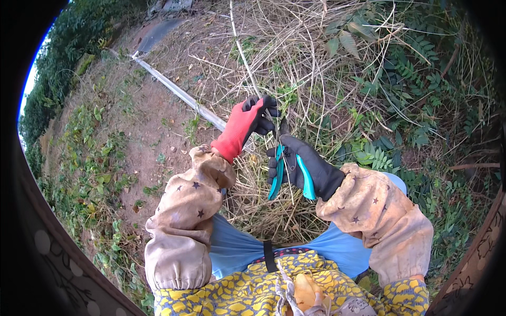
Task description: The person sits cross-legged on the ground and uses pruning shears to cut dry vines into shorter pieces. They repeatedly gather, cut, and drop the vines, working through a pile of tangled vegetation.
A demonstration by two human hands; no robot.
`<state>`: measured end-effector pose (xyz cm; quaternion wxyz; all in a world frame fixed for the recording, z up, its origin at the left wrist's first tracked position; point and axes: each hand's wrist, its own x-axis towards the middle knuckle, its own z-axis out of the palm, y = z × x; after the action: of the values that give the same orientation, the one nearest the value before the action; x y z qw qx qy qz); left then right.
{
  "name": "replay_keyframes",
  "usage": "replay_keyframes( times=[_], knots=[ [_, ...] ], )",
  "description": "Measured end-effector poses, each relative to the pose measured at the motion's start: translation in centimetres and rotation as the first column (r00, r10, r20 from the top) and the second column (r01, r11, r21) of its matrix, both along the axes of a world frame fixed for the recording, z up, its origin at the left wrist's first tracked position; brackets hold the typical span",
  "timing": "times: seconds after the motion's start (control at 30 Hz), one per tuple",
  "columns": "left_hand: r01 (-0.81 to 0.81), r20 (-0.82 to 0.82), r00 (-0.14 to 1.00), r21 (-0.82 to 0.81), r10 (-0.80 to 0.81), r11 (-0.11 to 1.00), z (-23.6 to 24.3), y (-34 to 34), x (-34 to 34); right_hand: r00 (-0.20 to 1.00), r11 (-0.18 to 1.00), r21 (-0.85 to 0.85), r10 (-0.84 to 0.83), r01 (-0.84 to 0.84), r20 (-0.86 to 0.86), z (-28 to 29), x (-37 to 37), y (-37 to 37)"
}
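The left hand (245, 126), gloved in red and black, grips a long pale stem (241, 45). The black-gloved right hand (311, 166) holds turquoise shears (276, 176) just beside the left hand, above dry stalks (263, 218).

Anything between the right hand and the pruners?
Nothing visible: the right hand holds the teal-handled pruners directly. The left hand, on a pale stem, is near their blade end, not between.
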<state>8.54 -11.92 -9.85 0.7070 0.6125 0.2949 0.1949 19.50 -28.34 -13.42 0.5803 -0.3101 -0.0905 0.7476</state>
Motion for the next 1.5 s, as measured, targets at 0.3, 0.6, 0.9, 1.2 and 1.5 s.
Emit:
replay_keyframes(
  times=[0.3,0.6,0.9,1.2,1.5],
  knots=[
    [-0.29,0.195,0.941,0.038,0.278,0.956,0.3,7.2,-1.8,0.957,0.989,-0.069,0.147,-0.134,0.25,-0.5,-1.7,-1.6],
    [-0.468,0.247,0.853,-0.03,0.46,0.883,0.3,10.9,-3.9,0.914,0.977,-0.193,0.158,-0.09,0.375,-0.5,-0.6,-1.8],
    [-0.34,0.307,0.887,-0.069,0.345,0.938,0.2,8.6,-3.0,0.928,0.997,0.081,-0.033,0.003,0.372,2.2,1.5,-1.3],
    [0.058,0.322,0.945,0.006,-0.057,0.998,1.0,1.8,-0.2,0.964,0.962,0.073,0.261,-0.263,0.04,3.2,-0.2,-0.6],
    [-0.008,0.363,0.929,0.222,-0.075,0.975,-0.3,0.2,1.2,0.974,0.978,0.035,0.206,-0.204,-0.091,3.8,-0.1,0.0]
  ],
)
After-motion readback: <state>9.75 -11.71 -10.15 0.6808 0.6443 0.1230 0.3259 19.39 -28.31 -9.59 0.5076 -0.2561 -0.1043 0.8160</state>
